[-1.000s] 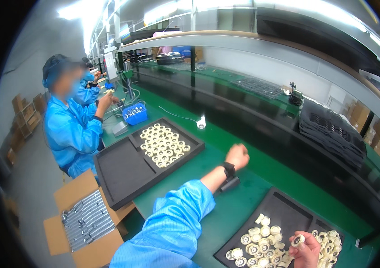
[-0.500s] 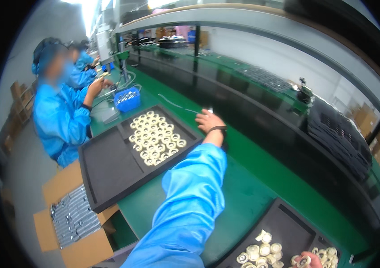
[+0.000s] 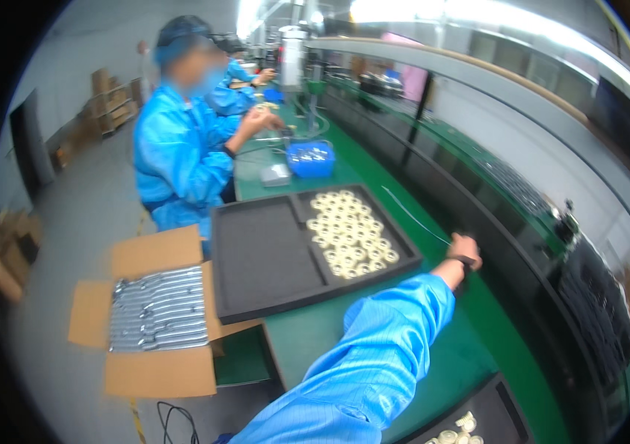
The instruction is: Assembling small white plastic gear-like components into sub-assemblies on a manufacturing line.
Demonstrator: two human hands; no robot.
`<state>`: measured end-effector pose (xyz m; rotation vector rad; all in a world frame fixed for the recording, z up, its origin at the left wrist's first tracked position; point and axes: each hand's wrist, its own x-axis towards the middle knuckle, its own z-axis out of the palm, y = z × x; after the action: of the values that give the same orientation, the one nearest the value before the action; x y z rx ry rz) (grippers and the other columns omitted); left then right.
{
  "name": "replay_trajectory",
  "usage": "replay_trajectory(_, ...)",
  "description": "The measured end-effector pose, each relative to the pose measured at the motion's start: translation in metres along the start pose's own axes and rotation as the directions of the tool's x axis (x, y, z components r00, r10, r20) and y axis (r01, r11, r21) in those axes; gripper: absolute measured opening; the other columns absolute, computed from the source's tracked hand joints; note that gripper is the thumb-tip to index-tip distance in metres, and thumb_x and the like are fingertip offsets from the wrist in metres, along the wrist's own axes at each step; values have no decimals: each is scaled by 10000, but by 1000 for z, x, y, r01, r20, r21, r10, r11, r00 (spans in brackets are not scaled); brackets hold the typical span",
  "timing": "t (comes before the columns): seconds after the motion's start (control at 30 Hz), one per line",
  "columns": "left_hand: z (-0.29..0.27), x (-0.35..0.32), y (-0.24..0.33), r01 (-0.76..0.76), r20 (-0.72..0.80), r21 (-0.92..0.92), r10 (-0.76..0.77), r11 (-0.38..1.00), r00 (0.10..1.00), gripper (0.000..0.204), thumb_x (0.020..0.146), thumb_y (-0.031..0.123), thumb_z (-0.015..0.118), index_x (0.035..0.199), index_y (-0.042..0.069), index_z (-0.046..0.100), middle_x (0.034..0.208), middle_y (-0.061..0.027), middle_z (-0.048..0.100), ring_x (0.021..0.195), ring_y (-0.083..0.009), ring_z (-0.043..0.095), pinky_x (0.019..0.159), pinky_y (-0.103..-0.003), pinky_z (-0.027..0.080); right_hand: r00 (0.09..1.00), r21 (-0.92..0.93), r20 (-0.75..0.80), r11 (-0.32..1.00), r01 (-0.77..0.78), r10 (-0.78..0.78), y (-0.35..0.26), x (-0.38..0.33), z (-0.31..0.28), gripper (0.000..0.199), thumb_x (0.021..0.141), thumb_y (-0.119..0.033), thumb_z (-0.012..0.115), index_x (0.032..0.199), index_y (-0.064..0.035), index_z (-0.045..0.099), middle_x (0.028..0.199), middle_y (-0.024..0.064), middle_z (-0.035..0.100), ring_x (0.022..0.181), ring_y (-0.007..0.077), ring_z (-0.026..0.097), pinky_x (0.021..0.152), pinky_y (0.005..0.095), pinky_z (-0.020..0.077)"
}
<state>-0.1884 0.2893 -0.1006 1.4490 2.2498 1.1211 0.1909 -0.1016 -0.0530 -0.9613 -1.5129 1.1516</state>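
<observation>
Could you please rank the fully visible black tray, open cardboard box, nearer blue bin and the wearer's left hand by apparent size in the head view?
1. Black tray and open cardboard box, flaps included: too alike to rank.
2. Nearer blue bin.
3. Left hand.

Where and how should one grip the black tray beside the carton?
The black tray is probably best gripped by its raised rim, coming from its left and right ends: the left end seems to overhang the green table, leaving room beneath. Keep it level, because cream round parts lie in its right compartment.
</observation>
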Motion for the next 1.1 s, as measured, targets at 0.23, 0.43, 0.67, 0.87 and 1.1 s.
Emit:
replay_trajectory(0.23, -70, -118, 74, -392, 203, -425, 508, 816, 837, 406, 584, 149, 743, 931, -33, 637, 946, -203, 642, 915, -334, 630, 797, -382, 515, 971, 276, -66, 939, -206, 232, -11, 4, 0, 349, 921, -96, 561, 1243, 33, 525, 1129, 114, 613, 963, 172, 591, 799, 269, 485)
replay_trajectory(0.43, -201, -231, 63, -492, -109, -666, 580, 561, 808, 412, 681, 111, 710, 1023, -15, 519, 996, -136, 528, 923, -243, 576, 770, -344, 486, 978, 298, 1, 933, -201, 211, -1, 5, -3, 350, 914, -84, 577, 1239, 30, 517, 1157, 137, 610, 969, 191, 601, 765, 281, 502)
replay_trajectory(0.67, -308, -276, -45, -389, -293, -744, 257, 543, 921, 928, 797, 98, 745, 1457, -40, 108, 1107, -126, 493, 971, -176, 601, 770, -275, 524, 986, 278, 14, 947, -163, 166, -11, -5, -3, 327, 916, -97, 561, 1220, 24, 548, 1124, 123, 625, 958, 174, 608, 766, 250, 493)
replay_trajectory(0.87, -357, -295, -114, -353, -466, -694, -18, 627, 885, 885, 788, 146, 768, 1427, -67, 195, 1076, -115, 532, 965, -159, 601, 784, -280, 526, 990, 341, 12, 930, -138, 142, 17, -1, -17, 332, 905, -57, 563, 1226, 20, 532, 1129, 149, 628, 915, 210, 631, 740, 282, 520)
replay_trajectory(1.1, -363, -356, -115, -437, -513, -799, -89, 413, 854, 677, 837, 158, 727, 1344, -51, 331, 1031, -79, 569, 878, -99, 570, 721, -233, 481, 983, 333, 40, 925, -183, 180, 19, 6, -23, 365, 906, -44, 560, 1258, 21, 493, 1186, 183, 605, 951, 251, 628, 754, 320, 541)
